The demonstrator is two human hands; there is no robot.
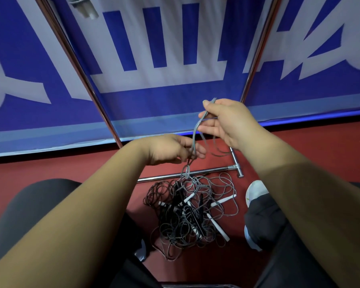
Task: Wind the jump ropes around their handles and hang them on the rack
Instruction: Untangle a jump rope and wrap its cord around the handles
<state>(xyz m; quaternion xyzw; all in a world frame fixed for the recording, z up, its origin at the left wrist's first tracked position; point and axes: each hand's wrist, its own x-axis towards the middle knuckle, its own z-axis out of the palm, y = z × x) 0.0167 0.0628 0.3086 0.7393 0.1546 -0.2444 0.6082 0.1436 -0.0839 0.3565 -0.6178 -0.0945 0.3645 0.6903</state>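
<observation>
Head view, looking down between the person's knees. The floor (pixel 312 146) is a dark red, smooth surface; a tangled pile of jump ropes (pixel 190 213), black and grey cords with white and black handles, lies on it between the feet. Just beyond the pile, the chrome base bar of the rack (pixel 175 176) runs across the floor and meets a short cross-piece at a T-joint on the right. Two chrome uprights (pixel 75 59) rise from the base and diverge toward the top of the frame. Behind them stands a blue banner (pixel 175 100) with large pale lettering, its lower edge meeting the floor.

The right hand (pixel 222 121) is raised, thumb and fingers pinched on a folded loop of grey rope (pixel 195 132). The left hand (pixel 173 149), lower, has its fingers closed around the same rope, which hangs from it down into the pile. A white shoe (pixel 256 191) rests on the floor at the right, beside the pile.
</observation>
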